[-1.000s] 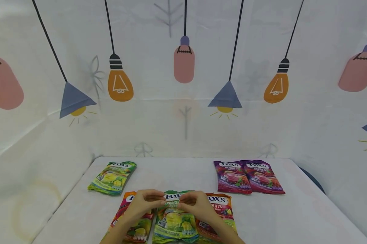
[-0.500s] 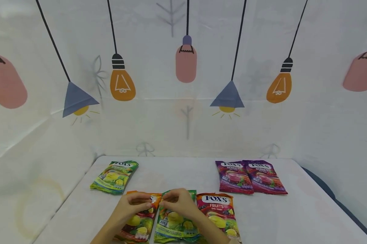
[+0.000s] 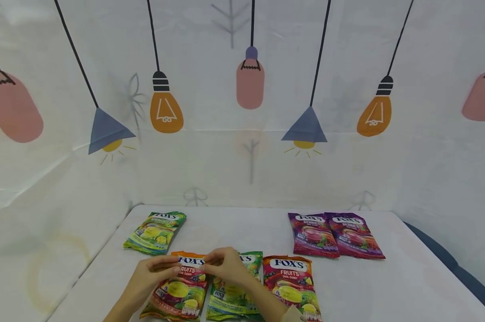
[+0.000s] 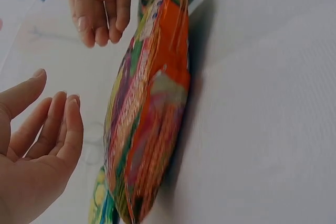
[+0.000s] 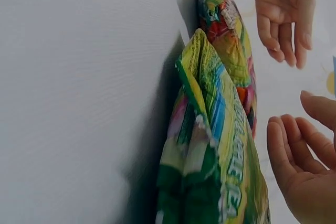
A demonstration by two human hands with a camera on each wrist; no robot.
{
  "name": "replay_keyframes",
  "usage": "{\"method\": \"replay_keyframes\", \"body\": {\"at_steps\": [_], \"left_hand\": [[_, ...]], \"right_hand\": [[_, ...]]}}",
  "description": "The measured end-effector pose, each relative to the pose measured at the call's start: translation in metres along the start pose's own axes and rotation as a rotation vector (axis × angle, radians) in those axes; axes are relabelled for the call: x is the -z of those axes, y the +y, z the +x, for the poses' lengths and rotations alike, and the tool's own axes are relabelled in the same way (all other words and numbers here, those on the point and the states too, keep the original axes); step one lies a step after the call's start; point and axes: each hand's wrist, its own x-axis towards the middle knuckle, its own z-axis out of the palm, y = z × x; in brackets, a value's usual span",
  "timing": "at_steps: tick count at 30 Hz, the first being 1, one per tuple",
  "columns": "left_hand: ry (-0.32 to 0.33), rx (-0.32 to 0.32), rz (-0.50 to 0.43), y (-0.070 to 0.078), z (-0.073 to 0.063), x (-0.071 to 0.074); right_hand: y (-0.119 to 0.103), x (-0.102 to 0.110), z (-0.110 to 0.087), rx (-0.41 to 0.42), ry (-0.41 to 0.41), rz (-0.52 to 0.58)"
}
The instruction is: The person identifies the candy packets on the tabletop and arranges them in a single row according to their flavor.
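Observation:
My left hand [image 3: 149,276] hovers at the upper left of a red and orange FOX'S Fruits candy bag [image 3: 182,290], fingers loosely curved. My right hand [image 3: 225,267] is over that bag's upper right edge and partly covers the green FOX'S candy bag [image 3: 234,297] beside it. In the left wrist view, a gap shows between the left hand [image 4: 47,145] and the fruits bag [image 4: 152,103]. The right wrist view shows the right hand [image 5: 304,156] beside the green bag [image 5: 226,150], with nothing between thumb and fingers.
Another Fruits bag [image 3: 291,288] lies right of the green one. At the back left is a second green bag [image 3: 155,232]. Two purple Berries bags, one on the left [image 3: 314,235] and one on the right [image 3: 354,235], overlap at the back right of the white table [image 3: 234,228].
Both hands have moved left, from above the middle green bag to above the left Fruits bag. The right Fruits bag has come into fuller view; the bags keep their places.

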Motion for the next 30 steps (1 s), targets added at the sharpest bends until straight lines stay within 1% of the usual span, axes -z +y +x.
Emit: {"method": "replay_keyframes", "body": {"at_steps": [3,4,6,10,12,16,18,22,24,30], "left_hand": [[0.075,0.015,0.04,-0.003,0.0,0.007],[0.101,0.021,0.048,-0.004,0.0,0.009],[0.133,0.017,0.05,-0.006,-0.001,0.014],[0.175,0.007,0.039,-0.009,-0.002,0.026],[0.189,0.013,0.044,-0.01,-0.002,0.033],[0.231,0.027,0.088,-0.013,0.0,0.047],[0.251,0.016,0.109,-0.015,0.002,0.054],[0.287,-0.016,0.139,-0.02,0.005,0.067],[0.305,-0.017,0.146,-0.022,0.006,0.072],[0.376,-0.022,0.197,-0.024,0.011,0.08]], "right_hand": [[-0.003,-0.005,0.005,-0.028,-0.003,0.021],[-0.003,-0.007,0.007,-0.028,-0.003,0.024],[-0.005,-0.01,0.01,-0.021,-0.003,0.025],[-0.004,-0.018,0.018,-0.002,0.003,0.008],[-0.003,-0.022,0.022,0.0,0.011,-0.006],[-0.001,-0.03,0.03,0.005,0.038,-0.015],[-0.002,-0.033,0.032,0.006,0.048,-0.011],[0.0,-0.041,0.038,-0.016,0.054,-0.003],[0.0,-0.044,0.042,-0.042,0.058,0.001],[0.0,-0.053,0.054,-0.087,0.075,0.015]]}}
